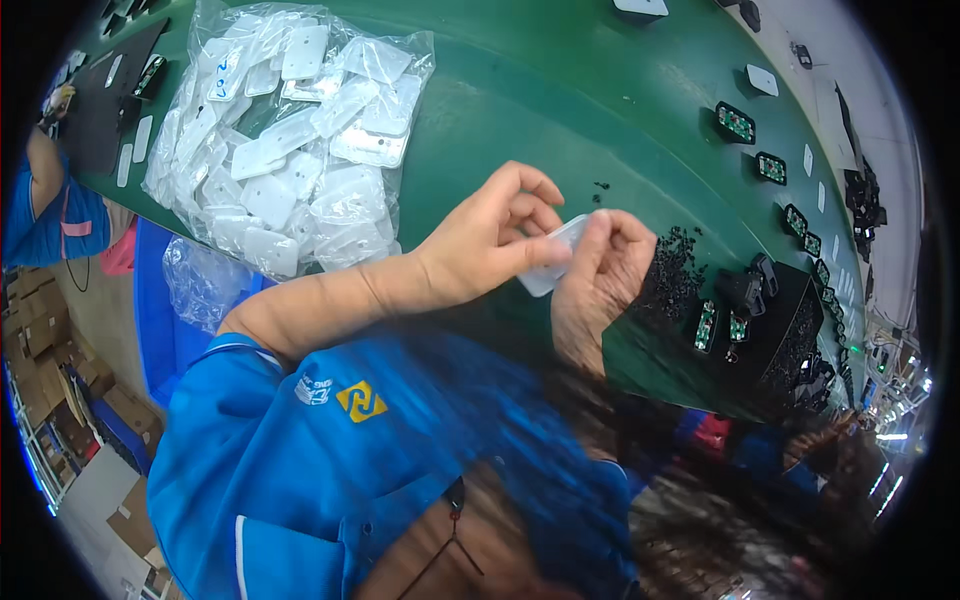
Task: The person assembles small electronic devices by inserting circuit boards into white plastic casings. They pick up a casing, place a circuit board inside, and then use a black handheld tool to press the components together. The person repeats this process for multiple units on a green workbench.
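Note:
My left hand [490, 240] and my right hand [600, 275] meet above the green conveyor belt [560, 90]. Both pinch one small white plastic plate [553, 262], the left from its left side, the right from its right end. Just right of my right hand lies a heap of tiny black parts [672, 275]. A big clear bag full of the same white plates [290, 140] rests on the belt to the left of my left forearm. My blue sleeve covers the lower part of the view.
Small green circuit boards [735, 122] lie in a row along the belt's far right side, with single white plates [762, 80] between them. A black tray [790, 320] stands at the right. Another person in blue [45, 200] works at the far left. Cardboard boxes [60, 370] stand on the floor.

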`<state>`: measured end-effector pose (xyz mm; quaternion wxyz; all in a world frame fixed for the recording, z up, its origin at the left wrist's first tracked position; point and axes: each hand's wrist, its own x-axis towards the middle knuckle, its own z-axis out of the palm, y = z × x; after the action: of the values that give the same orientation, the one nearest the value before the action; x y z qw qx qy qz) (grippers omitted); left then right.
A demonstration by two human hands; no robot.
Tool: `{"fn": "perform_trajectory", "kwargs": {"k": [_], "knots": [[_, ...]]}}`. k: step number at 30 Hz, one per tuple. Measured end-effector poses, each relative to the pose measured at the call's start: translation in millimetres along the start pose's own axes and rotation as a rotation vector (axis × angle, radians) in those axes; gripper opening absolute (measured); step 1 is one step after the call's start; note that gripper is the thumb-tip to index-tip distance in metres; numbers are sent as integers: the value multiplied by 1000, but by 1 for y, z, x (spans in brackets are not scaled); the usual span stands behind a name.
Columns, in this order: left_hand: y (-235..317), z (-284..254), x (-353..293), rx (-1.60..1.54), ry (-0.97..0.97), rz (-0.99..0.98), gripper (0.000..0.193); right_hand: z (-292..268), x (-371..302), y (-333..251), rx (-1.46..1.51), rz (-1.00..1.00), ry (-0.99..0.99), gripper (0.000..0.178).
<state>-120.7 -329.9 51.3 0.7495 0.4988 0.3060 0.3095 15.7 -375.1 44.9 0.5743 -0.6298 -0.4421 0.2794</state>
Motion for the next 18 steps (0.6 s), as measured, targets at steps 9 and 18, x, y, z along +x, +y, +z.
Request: {"fn": "perform_trajectory", "kwargs": {"k": [9, 18], "knots": [[-4, -13, -14, -93, 140, -107, 18, -18, 4, -26, -357, -283, -154, 3], [-4, -7, -14, 181, 140, 57, 13, -15, 4, -29, -598, -327, -334, 9]]}}
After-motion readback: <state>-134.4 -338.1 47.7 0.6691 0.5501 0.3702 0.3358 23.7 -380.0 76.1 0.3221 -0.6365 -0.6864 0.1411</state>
